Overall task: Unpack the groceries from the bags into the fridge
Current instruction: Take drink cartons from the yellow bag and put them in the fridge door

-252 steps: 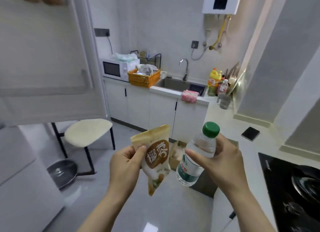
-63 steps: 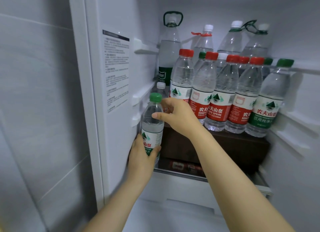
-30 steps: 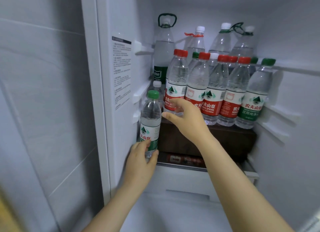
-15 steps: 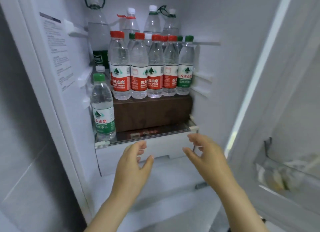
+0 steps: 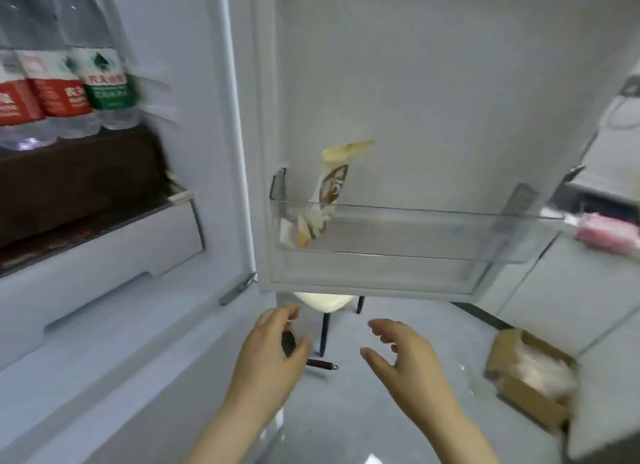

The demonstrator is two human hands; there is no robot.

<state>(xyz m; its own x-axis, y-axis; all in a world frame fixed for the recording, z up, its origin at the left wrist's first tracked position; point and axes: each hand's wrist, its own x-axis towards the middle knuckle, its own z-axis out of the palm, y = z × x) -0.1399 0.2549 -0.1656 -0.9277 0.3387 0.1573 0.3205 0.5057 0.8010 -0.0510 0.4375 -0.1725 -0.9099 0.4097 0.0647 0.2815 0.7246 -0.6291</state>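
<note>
Water bottles (image 5: pixel 69 82) stand at upper left on a box (image 5: pixel 79 179). A snack packet (image 5: pixel 331 183) leans in the door bin (image 5: pixel 433 231) at centre. A carton (image 5: pixel 523 399) sits lower right.

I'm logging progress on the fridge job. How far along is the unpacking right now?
Done: a snack pouch leans in the door bin, and water bottles stand inside the fridge. In hand: nothing; the left hand and right hand hover open and empty below the door. Left: the cardboard box on the floor seems to hold pale packets, too blurred to identify.
</note>
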